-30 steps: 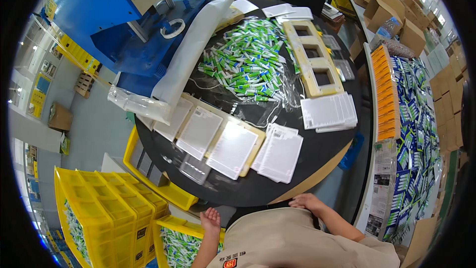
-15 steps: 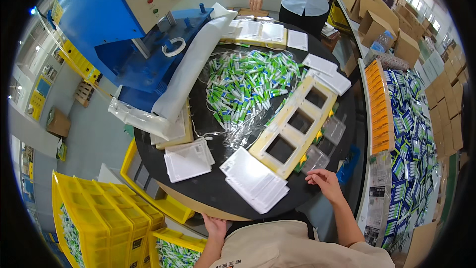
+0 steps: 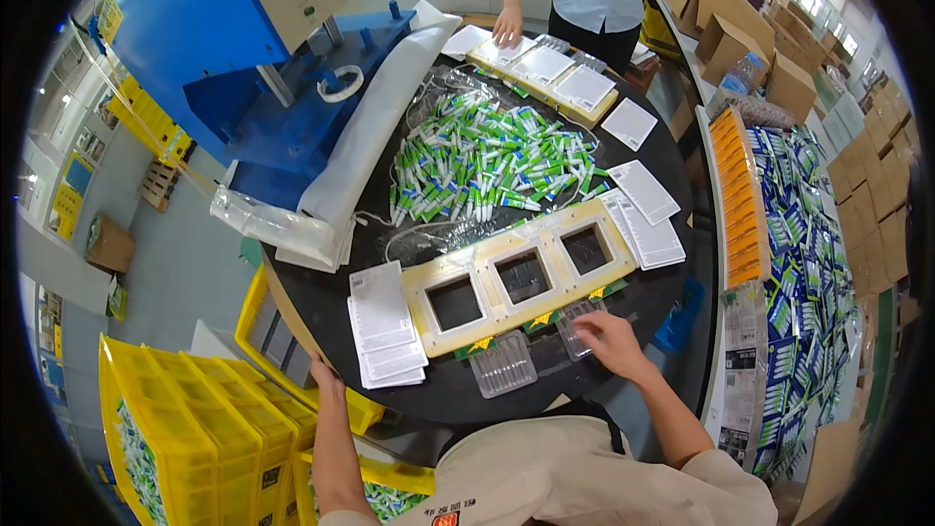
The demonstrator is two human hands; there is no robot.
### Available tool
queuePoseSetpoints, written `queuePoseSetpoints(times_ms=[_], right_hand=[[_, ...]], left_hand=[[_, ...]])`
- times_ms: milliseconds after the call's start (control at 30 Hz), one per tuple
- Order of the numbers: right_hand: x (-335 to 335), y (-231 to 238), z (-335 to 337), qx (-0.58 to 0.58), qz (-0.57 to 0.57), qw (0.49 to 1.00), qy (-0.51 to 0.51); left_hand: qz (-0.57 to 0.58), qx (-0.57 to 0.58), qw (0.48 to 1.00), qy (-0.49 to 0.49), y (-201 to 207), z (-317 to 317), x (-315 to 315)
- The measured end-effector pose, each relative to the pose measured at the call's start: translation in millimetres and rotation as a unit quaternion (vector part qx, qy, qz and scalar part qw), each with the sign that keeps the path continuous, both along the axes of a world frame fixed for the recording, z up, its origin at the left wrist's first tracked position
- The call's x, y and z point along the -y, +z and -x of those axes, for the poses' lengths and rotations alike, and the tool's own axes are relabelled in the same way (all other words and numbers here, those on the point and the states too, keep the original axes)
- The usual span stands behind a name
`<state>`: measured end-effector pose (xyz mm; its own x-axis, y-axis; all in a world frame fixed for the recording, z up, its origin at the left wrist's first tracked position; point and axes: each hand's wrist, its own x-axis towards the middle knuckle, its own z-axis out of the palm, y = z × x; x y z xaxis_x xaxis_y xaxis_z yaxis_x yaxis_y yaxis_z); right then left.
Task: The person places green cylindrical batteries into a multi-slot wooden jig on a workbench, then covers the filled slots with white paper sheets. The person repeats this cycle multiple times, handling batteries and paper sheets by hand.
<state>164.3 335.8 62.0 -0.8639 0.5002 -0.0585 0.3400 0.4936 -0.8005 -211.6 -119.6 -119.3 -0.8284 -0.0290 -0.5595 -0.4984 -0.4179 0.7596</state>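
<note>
My left hand (image 3: pixel 326 376) is at the near-left rim of a round black turntable (image 3: pixel 312 317), its fingers closed around the edge and partly hidden. My right hand (image 3: pixel 612 343) has its fingers bent over the edge of a clear plastic blister tray (image 3: pixel 573 333); the thumb is partly hidden. Beside it lies another clear blister tray (image 3: pixel 504 366). Both trays stick out from the near side of a pale yellow frame (image 3: pixel 492 263) with three square openings. White printed cards (image 3: pixel 385 326) are stacked at the frame's left end, and more white cards (image 3: pixel 648 219) at its right end.
A heap of green-and-white tubes (image 3: pixel 487 161) covers the turntable's middle. Across it, a co-worker's hand (image 3: pixel 507 27) touches a second frame (image 3: pixel 594 109) bearing cards. A blue press (image 3: pixel 282 117) stands left, yellow crates (image 3: pixel 195 429) lower left. Packed blue-green cards (image 3: pixel 794 312) lie right.
The turntable has turned clockwise, bringing the near frame, its trays and cards round toward me. My left hand moved left and up along the rim; my right hand shifted slightly left. The co-worker's hand reached the far frame.
</note>
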Motion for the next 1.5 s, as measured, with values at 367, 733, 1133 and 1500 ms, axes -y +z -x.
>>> queuePoseSetpoints(times_ms=[367,733,1133,1500], right_hand=[[93.8,-40.5,71.8,0.021,-0.269,0.869,0.415],[78.6,-57.1,70.2,0.030,-0.101,0.909,0.404],[44.2,-18.2,8.8,-0.109,-0.131,0.973,0.157],[-81.3,-48.7,16.4,0.168,-0.069,0.892,0.414]], left_hand=[[0.490,-0.542,0.634,-0.254,141.8,-65.3,-97.7],[0.390,-0.517,0.428,-0.630,155.7,-181.9,-184.2],[0.360,-0.557,0.363,-0.654,143.1,-192.0,-201.9],[0.499,-0.571,0.362,-0.543,174.7,-228.6,-195.0]])
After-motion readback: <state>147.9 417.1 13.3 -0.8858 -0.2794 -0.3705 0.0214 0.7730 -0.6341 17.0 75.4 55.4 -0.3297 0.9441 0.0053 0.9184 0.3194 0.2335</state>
